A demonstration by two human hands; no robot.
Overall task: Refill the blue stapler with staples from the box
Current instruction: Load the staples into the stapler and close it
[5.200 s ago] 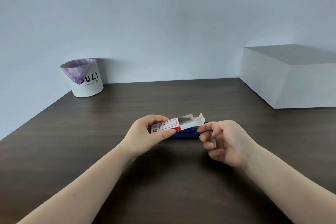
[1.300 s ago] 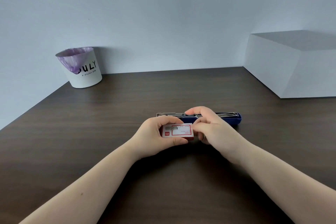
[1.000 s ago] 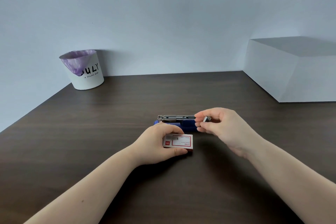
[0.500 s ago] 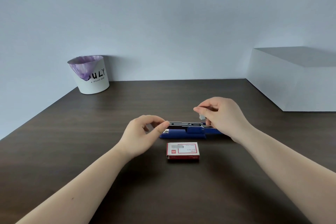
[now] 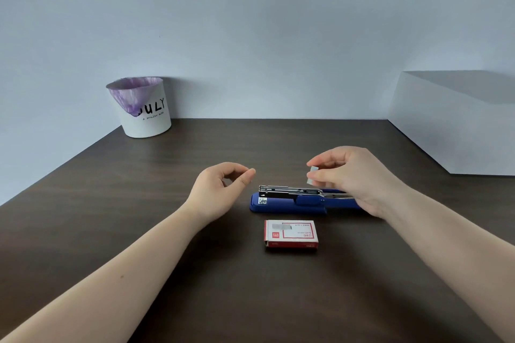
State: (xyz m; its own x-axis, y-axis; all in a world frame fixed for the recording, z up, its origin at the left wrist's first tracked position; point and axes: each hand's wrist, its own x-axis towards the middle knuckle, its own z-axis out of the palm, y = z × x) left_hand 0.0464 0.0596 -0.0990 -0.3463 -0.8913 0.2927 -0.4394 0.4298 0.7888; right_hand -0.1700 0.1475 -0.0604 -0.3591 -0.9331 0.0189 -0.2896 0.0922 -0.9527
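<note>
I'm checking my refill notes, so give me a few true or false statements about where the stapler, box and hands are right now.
1. The right hand pinches a staple strip above the stapler. True.
2. The box is in the left hand. False: it lies on the table, nearer than the stapler.
3. The stapler lies opened out flat. True.
4. The box is open. False: it looks shut.
5. The bin stands far right. False: far left.

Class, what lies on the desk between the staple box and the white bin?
In the head view, only the blue stapler lies between the staple box and white bin; otherwise bare desk.
</note>
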